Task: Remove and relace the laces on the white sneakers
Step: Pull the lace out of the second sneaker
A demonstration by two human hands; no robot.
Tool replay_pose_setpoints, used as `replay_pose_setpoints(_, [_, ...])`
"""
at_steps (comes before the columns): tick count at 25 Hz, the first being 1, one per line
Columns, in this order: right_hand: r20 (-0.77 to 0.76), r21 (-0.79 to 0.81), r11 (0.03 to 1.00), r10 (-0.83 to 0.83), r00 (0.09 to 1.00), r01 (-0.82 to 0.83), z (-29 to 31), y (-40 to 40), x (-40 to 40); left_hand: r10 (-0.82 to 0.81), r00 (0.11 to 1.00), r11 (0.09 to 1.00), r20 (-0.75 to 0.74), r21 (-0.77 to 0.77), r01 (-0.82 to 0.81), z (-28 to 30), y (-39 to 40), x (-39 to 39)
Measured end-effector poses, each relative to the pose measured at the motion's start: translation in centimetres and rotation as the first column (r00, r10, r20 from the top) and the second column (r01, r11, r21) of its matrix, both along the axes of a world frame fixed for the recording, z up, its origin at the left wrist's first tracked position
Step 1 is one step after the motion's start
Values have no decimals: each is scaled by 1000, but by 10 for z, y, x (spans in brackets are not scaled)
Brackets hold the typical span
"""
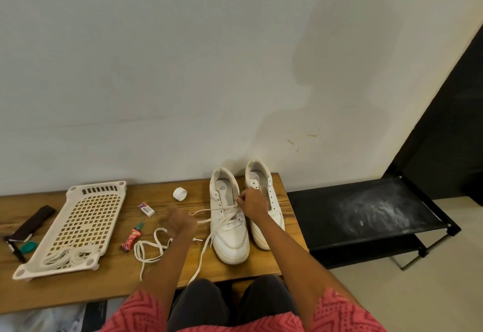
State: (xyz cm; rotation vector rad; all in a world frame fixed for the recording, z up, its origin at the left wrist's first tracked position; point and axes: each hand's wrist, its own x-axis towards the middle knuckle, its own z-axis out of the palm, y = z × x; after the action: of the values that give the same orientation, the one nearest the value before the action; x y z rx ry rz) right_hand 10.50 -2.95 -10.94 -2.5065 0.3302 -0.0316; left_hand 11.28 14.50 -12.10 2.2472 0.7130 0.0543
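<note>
The right hand [253, 202] pinched the lace [224, 214] at the near sneaker's [230, 224] eyelets; the blurred left hand [180, 223] gripped its strand. Uneven pulling could probably unthread an eyelet.

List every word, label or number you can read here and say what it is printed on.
None can be read.
Small white box: purple print, too blurred.
Red tube: label markings, too small.
Tongue label of the left sneaker: grey print, illegible.
Insole of the right sneaker: faint mark, illegible.
</note>
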Motion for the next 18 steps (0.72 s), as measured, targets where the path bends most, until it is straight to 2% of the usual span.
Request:
replay_pose_setpoints(2, [-9, 2, 1000, -3, 1000, 3, 2, 0, 0, -223, 944, 975, 243, 48, 218, 13, -18, 1])
replay_pose_setpoints(4, [-20, 5, 1000, -1, 1000, 1, 2, -2, 1, -486, 811, 870, 325, 97, 483, 27, -37, 2])
replay_pose_setpoints(5, [-20, 6, 1000, 3, 1000, -3, 2, -3, 1, -604, 746, 795, 280, 143, 590, 29, -46, 3])
replay_pose_setpoints(7, [-14, 10, 1000, 11, 1000, -11, 2, -3, 0, -745, 662, 661, 78, 214, 719, 24, -54, 7])
replay_pose_setpoints(8, [-9, 12, 1000, 16, 1000, -16, 1, -4, 0, -752, 659, 649, 18, 200, 734, 19, -57, 7])
replay_pose_setpoints(10, [-1, 12, 1000, 21, 1000, -21, 0, -5, 0, -679, 728, 734, 94, 91, 673, 15, -56, 1])
replay_pose_setpoints(13, [17, 21, 1000, -2, 1000, 2, -3, -4, 0, -420, 871, 901, 254, 0, 434, 14, -38, -5])
replay_pose_setpoints(14, [21, 30, 999, -14, 1000, 13, -4, -3, 0, -310, 919, 944, 244, -34, 328, 11, -27, -5])
replay_pose_setpoints(16, [19, 34, 999, -36, 999, 35, -3, 0, -2, -98, 989, 988, 114, -112, 110, 5, 2, -2])
replay_pose_setpoints(18, [19, 33, 998, -48, 999, 47, -3, 1, -2, 16, 998, 996, -62, -88, -21, 2, 27, -1])
